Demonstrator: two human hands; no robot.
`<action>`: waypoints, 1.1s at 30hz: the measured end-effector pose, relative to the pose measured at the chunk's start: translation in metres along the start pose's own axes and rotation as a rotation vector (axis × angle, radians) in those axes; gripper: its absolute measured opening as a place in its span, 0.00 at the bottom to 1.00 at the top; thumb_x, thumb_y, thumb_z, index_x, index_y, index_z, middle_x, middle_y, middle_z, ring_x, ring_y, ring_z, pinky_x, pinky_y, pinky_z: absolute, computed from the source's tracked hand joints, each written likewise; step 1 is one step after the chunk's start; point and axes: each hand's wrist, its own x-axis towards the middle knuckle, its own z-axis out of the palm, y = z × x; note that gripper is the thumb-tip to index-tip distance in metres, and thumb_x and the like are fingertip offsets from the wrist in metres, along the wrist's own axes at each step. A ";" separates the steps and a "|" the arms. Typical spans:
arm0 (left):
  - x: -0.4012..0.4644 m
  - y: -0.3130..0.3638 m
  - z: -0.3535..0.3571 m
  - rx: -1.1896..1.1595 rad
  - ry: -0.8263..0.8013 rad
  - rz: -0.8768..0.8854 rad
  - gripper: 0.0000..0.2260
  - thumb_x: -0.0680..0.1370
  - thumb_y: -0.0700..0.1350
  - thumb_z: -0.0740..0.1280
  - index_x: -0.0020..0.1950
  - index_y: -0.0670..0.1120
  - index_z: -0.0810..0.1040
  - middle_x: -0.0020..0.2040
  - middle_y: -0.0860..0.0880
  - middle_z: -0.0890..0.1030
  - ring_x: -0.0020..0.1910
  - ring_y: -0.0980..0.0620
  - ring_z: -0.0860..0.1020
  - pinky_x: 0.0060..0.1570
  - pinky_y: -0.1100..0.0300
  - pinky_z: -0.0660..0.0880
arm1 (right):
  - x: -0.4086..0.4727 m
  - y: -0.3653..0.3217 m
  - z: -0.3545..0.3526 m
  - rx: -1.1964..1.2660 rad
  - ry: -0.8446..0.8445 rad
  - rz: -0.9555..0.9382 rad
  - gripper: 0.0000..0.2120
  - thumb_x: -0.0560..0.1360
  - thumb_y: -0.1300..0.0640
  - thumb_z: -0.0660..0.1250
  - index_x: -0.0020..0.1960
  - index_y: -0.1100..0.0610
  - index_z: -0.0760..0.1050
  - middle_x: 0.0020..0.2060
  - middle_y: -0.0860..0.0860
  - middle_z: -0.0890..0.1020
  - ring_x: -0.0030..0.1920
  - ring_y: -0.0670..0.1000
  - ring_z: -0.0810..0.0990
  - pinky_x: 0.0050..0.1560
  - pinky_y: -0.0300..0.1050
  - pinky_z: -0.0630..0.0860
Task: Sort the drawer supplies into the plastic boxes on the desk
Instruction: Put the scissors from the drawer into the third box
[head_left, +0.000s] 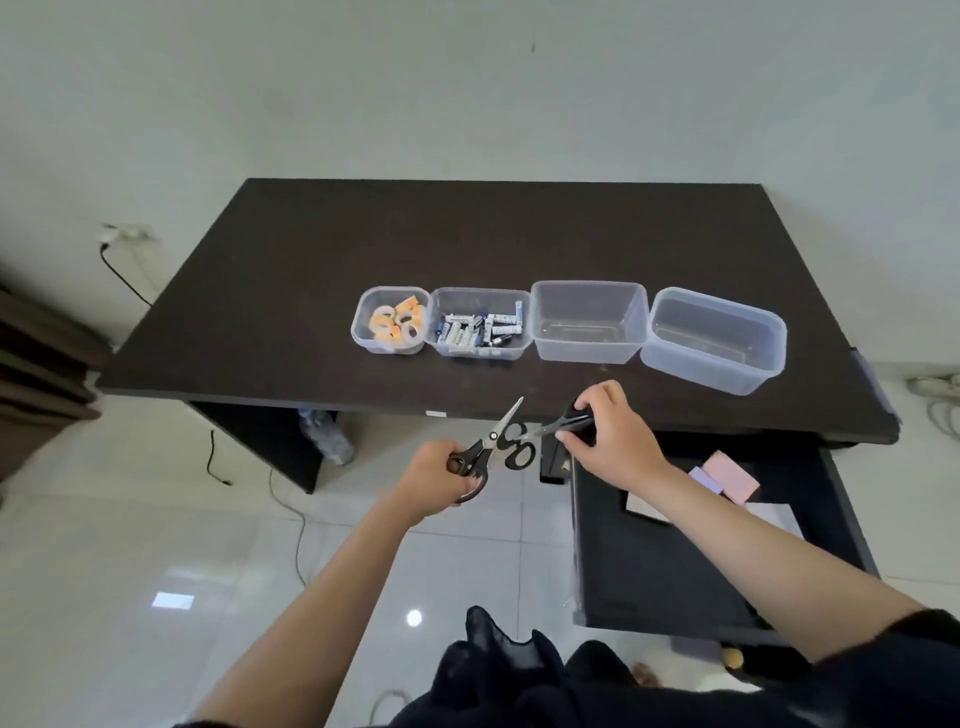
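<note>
Black-handled steel scissors (480, 451) sit gripped in your left hand (441, 475); your right hand (615, 434) holds a second black-handled pair (540, 434) before the dark desk (311, 270).

Battery labels (478, 327) too small to read; drawer's (675, 561) right part behind forearm.

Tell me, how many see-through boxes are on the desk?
4, in one row: tape-roll box far left, battery box next, then an empty box, and another empty box far right.
</note>
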 end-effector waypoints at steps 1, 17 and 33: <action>0.002 0.001 -0.011 -0.006 0.008 0.016 0.06 0.72 0.34 0.69 0.45 0.41 0.74 0.33 0.49 0.67 0.31 0.51 0.67 0.36 0.56 0.74 | 0.006 -0.009 0.002 0.009 0.023 -0.007 0.16 0.72 0.51 0.70 0.52 0.56 0.68 0.52 0.49 0.68 0.34 0.49 0.73 0.34 0.48 0.75; 0.141 0.149 -0.057 0.101 -0.102 0.299 0.05 0.71 0.35 0.70 0.44 0.42 0.76 0.37 0.45 0.77 0.39 0.49 0.75 0.45 0.51 0.77 | 0.102 0.013 -0.063 0.017 0.483 0.201 0.16 0.71 0.55 0.73 0.52 0.58 0.70 0.53 0.53 0.71 0.43 0.49 0.74 0.40 0.36 0.70; 0.224 0.200 0.009 0.652 -0.371 0.226 0.20 0.72 0.37 0.65 0.63 0.43 0.68 0.54 0.44 0.76 0.51 0.46 0.77 0.48 0.55 0.75 | 0.142 0.052 -0.066 0.003 0.409 0.276 0.15 0.69 0.56 0.74 0.50 0.58 0.70 0.48 0.51 0.70 0.41 0.51 0.75 0.43 0.39 0.73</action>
